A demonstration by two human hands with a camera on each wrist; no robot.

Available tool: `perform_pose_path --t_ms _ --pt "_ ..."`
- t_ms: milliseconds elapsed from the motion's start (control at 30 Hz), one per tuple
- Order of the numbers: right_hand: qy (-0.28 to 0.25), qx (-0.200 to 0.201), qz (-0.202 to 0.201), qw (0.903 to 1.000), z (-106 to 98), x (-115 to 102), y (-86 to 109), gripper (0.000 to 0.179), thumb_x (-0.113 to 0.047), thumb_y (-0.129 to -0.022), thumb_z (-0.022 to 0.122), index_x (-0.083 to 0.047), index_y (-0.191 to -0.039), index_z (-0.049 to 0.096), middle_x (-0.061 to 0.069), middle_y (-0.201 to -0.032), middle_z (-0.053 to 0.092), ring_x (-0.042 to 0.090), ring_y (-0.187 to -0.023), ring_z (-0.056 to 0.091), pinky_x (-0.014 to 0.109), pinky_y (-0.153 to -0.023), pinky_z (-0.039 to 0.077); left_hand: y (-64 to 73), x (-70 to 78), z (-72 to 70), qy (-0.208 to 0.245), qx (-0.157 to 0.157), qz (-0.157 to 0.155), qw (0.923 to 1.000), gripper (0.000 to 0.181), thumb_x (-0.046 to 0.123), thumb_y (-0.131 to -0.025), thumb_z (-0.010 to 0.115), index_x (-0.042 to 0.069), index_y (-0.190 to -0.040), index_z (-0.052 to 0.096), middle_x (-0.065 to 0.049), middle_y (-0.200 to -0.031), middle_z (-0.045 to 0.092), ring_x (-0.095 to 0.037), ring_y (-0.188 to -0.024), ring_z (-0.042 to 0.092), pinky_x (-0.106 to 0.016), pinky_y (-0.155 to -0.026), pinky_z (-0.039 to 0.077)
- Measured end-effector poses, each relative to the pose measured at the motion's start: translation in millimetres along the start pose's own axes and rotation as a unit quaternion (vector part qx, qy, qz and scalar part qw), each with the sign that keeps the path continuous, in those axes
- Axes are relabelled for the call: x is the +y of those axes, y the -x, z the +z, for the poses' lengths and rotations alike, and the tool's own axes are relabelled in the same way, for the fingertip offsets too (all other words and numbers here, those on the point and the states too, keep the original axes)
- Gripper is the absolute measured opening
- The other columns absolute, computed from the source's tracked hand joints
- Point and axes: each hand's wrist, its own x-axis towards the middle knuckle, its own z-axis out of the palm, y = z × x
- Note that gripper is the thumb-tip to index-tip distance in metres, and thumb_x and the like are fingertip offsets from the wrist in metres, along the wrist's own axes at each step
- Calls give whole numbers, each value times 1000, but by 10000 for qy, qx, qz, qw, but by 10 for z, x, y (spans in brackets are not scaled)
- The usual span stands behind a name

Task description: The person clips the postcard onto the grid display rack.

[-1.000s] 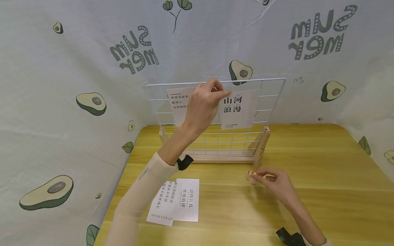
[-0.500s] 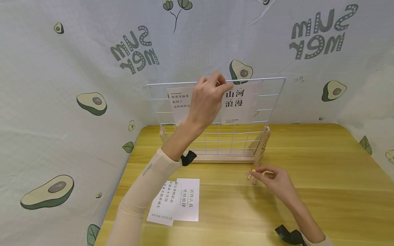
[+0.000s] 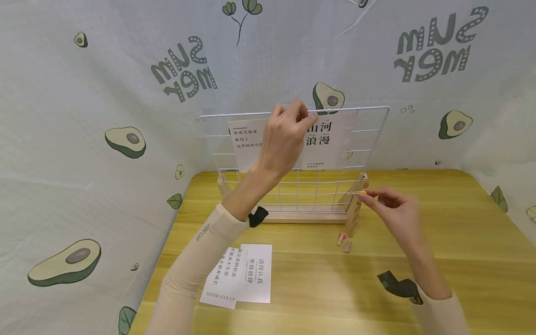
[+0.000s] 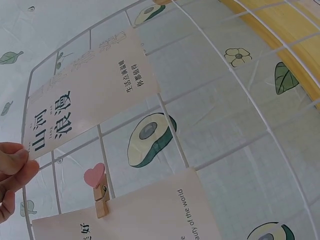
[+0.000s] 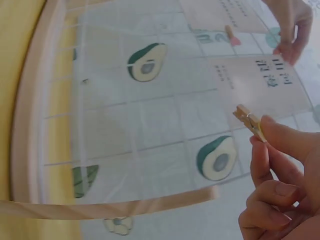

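A white wire grid (image 3: 364, 108) stands upright in a wooden base. My left hand (image 3: 286, 139) pinches a white card (image 3: 324, 151) with bold black characters by its upper corner, flat against the grid near the top bar. Left of it a second card (image 3: 246, 139) hangs on the grid, partly behind that hand. The left wrist view shows a wooden clothespin (image 4: 101, 197) with a pink heart on the second card's edge. Between thumb and fingers, my right hand (image 3: 398, 214) pinches a small wooden clothespin (image 5: 248, 120) with a yellow ornament, beside the grid's right wooden foot (image 3: 353, 209).
On the wooden table (image 3: 418, 274) lie two overlapping printed cards, one straight (image 3: 256, 279) and one slanted (image 3: 219, 286). A clothespin with a red-pink ornament (image 3: 341, 239) and a pale pink one (image 3: 347, 247) lie near the right foot. A patterned cloth (image 3: 125, 200) hangs behind.
My left hand has raised the card slightly toward the top bar. My right hand has lifted the yellow clothespin off the table area, up and to the right, leaving two clothespins there.
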Motion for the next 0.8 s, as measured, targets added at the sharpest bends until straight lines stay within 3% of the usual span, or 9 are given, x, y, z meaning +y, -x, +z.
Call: perform_pose_path --t_ms 167,300,467,633,800 --pt "-148 596 -572 9965 -10 -223 -269 10 4 -88 79 10 -95 77 -13 -69 62 12 -54 31 30 -47 22 2 -2 3 -15 54 9 10000 32 -9 -99 54 8 -100 81 -8 -90 63 -20 -77 59 -31 -72 43" --pt "-368 966 -817 9913 1 -351 -449 11 5 -86 79 14 -91 76 -12 -69 68 9 -54 39 21 -48 29 -3 1 13 -68 149 38 9999 31 -7 -99 55 8 -99 81 -8 -89 63 -20 -76 59 -31 -71 42" --pt "-523 1237 -854 9873 52 -418 -577 14 3 -86 81 15 -91 75 -12 -72 69 6 -58 47 14 -53 37 -1 1 37 -85 237 65 9997 28 -5 -100 57 7 -99 82 -8 -89 63 -19 -75 59 -30 -70 41" --pt "-944 1331 -706 9841 149 -432 -655 15 1 -86 80 14 -91 75 -10 -76 71 -1 -65 67 9 -59 47 8 -6 54 -116 309 80 9994 27 -5 -100 57 7 -99 82 -8 -89 63 -19 -75 59 -30 -70 40" --pt "-1738 1377 -467 9740 226 -421 -702 12 1 -86 81 11 -90 76 -3 -77 72 3 -72 75 11 -67 55 15 -6 65 -140 376 83 9992 26 -3 -101 57 6 -99 81 -9 -89 64 -20 -75 59 -29 -69 39"
